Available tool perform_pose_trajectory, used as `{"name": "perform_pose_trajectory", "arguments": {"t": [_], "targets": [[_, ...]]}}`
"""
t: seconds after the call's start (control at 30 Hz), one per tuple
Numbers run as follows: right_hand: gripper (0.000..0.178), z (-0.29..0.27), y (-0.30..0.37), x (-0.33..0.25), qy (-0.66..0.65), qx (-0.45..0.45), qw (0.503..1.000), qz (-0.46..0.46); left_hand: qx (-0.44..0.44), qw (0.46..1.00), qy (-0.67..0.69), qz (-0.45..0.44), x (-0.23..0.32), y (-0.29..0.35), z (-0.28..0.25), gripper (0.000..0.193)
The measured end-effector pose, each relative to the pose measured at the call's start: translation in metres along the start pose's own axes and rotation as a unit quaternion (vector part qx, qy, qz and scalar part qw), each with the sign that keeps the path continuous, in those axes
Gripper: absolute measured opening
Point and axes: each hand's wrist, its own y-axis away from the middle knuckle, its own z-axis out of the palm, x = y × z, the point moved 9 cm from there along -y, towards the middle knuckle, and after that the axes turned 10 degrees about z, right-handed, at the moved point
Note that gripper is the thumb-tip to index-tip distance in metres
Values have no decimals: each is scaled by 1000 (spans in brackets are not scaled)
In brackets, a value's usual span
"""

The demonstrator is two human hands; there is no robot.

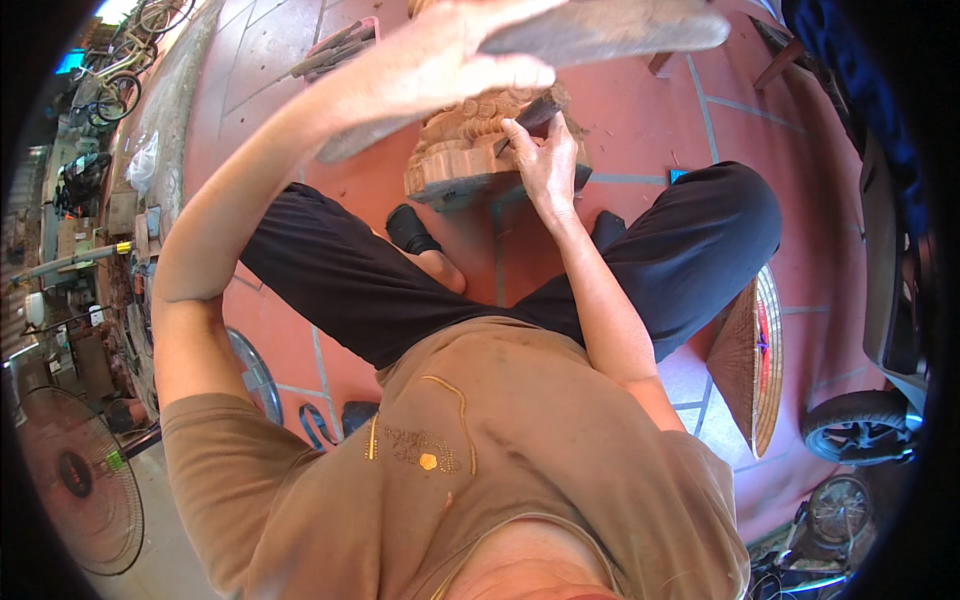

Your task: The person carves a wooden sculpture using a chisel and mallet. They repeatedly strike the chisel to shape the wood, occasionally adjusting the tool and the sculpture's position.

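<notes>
A carved block of reddish-brown wood (450,160) stands on the tiled floor between my knees, its grooved relief facing up and its lower edge dark. My left hand (450,60) is raised above it, closed around a long, flat, greyish wooden club (620,32) that sticks out on both sides of the hand. Low against the carving, my right hand (548,165) grips a chisel (540,112) between thumb and fingers. The chisel's dark upper part shows above the fist; where its edge meets the wood is hard to make out.
A reddish tray of carving tools (340,48) lies beyond my left arm. To the right stands a conical hat (752,370), with a motorbike wheel (858,428) farther out. A standing fan (80,480) and bicycles (120,90) are on the left. Wooden legs (778,65) rise at the far right.
</notes>
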Motion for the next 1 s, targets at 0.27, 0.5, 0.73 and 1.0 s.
{"name": "perform_pose_trajectory", "arguments": {"t": [0.27, 0.5, 0.73, 1.0], "targets": [[37, 4, 0, 6, -14, -15, 1000, 16, 31, 990, -52, 131, -16, -9, 2, 68], [34, 3, -5, 12, 8, -2, 1000, -9, 27, 997, -7, 69, -4, -14, -3, 67], [34, 5, -5, 13, -33, -13, 999, 15, -43, 994, -53, 81, -9, -15, -3, 69], [33, 7, -7, 19, -66, -15, 997, 26, 113, 968, -121, 188, 6, -7, -2, 70]]}}
